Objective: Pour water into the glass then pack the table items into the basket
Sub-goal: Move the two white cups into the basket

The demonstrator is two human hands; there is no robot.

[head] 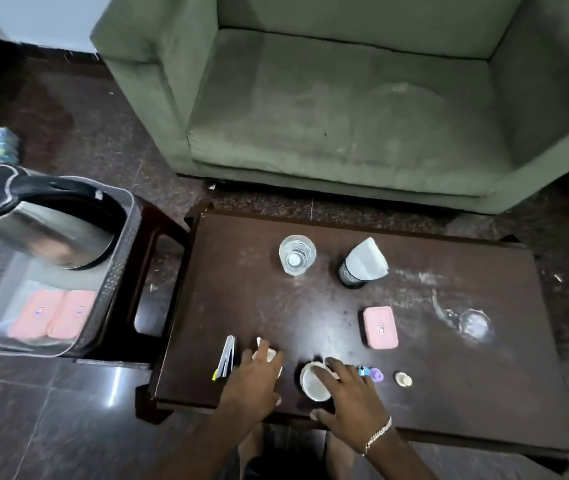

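While the glass (297,254) stands filled near the far edge of the dark worktop (483,393), both hands work along the near edge. The left hand (255,379) lies flat, fingers together, over a small pale item (265,351) just right of a thin folded booklet (226,356); whether it grips that item I cannot tell. The right hand (348,393) rests spread on a small white bowl (314,382), fingers apart over its rim, not yet closed.

The bowl looks light, rigid and likely breakable, so it is best pinched across the rim. A pink case (380,327) lying further back looks soft-sided and light, easy to take by its long edges. The glass is the awkward piece: smooth, fragile and heavy with water, so it wants a full wrap low on its wall, kept upright.

The grey basket (116,271) sits on a stand to the left, holding a kettle (40,223) and two pink cases.
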